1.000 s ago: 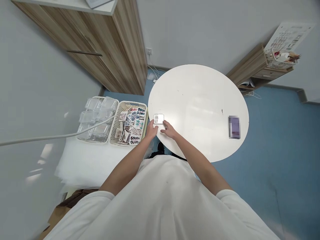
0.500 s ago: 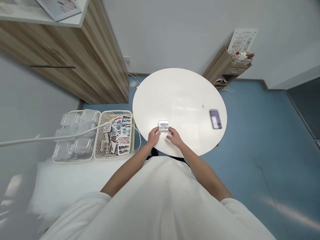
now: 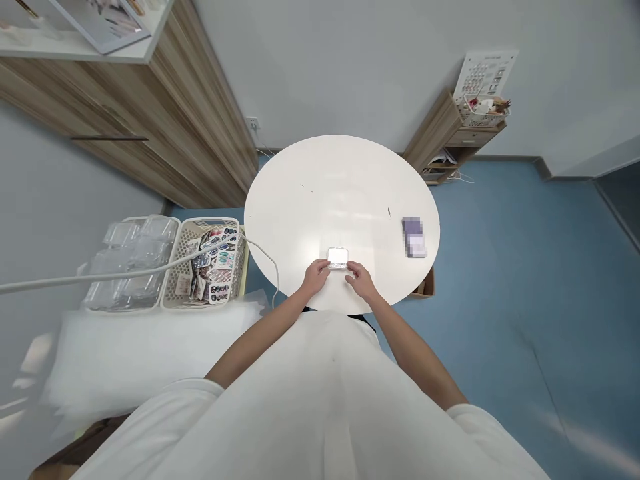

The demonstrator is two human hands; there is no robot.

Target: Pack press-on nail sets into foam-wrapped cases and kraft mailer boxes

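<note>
A small clear plastic box (image 3: 337, 257) is at the near side of the round white table (image 3: 290, 213). Bright glare covers most of its lid, and small items that I cannot make out show along the near edge. My left hand (image 3: 316, 277) grips the box's left side with its fingertips. On the opposite side, my right hand (image 3: 361, 280) has its fingers against the right edge, thumb bent below. The box sits between the two hands.
A blurred purple and white object (image 3: 415, 237) lies on the table's right. To the left are a white basket (image 3: 171, 293) of press-on nail cards (image 3: 220, 275) and another holding clear plastic boxes (image 3: 145, 250). A white cable (image 3: 273, 257) hangs by the table's left edge.
The view has shifted, so the table appears further left. The box is tilted differently: its lid now reflects bright light, where patterned contents showed before. Both hands stay at its sides.
</note>
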